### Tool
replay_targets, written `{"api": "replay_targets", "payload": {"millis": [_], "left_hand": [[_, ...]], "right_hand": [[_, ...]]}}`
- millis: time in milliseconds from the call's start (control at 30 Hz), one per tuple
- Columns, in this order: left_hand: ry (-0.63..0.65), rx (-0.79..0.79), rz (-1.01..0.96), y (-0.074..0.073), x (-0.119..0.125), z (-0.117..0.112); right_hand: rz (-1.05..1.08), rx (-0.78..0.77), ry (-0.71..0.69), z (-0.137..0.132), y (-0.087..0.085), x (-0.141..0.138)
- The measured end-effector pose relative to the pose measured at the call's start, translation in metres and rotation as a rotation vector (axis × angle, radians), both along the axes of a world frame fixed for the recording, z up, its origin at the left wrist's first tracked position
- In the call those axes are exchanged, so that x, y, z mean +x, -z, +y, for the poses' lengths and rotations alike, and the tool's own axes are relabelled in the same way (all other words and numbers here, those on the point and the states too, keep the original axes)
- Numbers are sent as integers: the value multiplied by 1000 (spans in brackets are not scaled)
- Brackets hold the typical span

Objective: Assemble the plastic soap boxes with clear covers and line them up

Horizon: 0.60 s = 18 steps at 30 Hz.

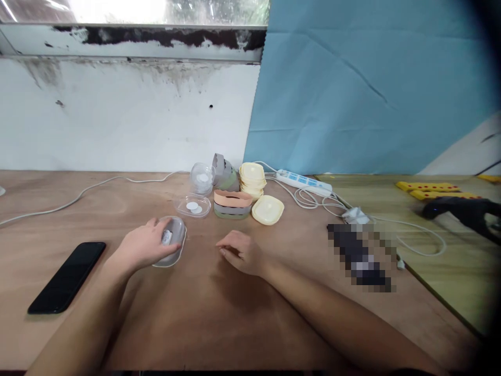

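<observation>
On the wooden table, my left hand (143,244) lies over the left side of a clear plastic container (178,237), with the thumb and fingers against it. A small white round piece (167,237) shows inside or on the container; I cannot tell which. My right hand (241,253) rests to the right of it, fingers curled in and nothing visible in them. Beyond the hands lie a clear lid (203,207) with white discs (192,206) on it, nested orange, grey and green paper sleeves (233,204), and a pale yellow lid (267,210).
At the back stand stacked clear containers (201,178), grey-green sleeves (226,174) and stacked yellow lids (252,177). A black phone (67,277) lies left. To the right are a power strip (304,183), loose white cables (309,199), a blurred-out dark item (360,256) and yellow bars (430,189).
</observation>
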<state>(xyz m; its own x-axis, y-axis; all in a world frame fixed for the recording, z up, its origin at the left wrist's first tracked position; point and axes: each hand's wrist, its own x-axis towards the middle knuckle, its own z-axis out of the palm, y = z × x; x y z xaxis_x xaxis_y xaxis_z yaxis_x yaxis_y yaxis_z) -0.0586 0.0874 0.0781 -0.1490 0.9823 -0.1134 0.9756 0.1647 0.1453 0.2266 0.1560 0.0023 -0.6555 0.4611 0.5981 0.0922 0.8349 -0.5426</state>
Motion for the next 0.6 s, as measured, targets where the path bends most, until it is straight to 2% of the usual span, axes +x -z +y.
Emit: {"api": "replay_targets", "payload": {"millis": [100,267,333,433,533,600], "left_hand": [[52,48,2,6,24,-5],[270,192,-123,24,59,-8],[362,296,-208,35,64,-7],[477,480,-433,52,66,-1],[507,672,-656,66,67,9],[497,766,-724,70,67,14]], "right_hand": [[-38,1,-26,-3,0,-8],[-58,38,-20,0,1,-7],[-48,49,23,6,0,0],[-32,110,64,19,1,13],[-117,131,-43,30,1,23],[-205,87,-112,33,1,25]]}}
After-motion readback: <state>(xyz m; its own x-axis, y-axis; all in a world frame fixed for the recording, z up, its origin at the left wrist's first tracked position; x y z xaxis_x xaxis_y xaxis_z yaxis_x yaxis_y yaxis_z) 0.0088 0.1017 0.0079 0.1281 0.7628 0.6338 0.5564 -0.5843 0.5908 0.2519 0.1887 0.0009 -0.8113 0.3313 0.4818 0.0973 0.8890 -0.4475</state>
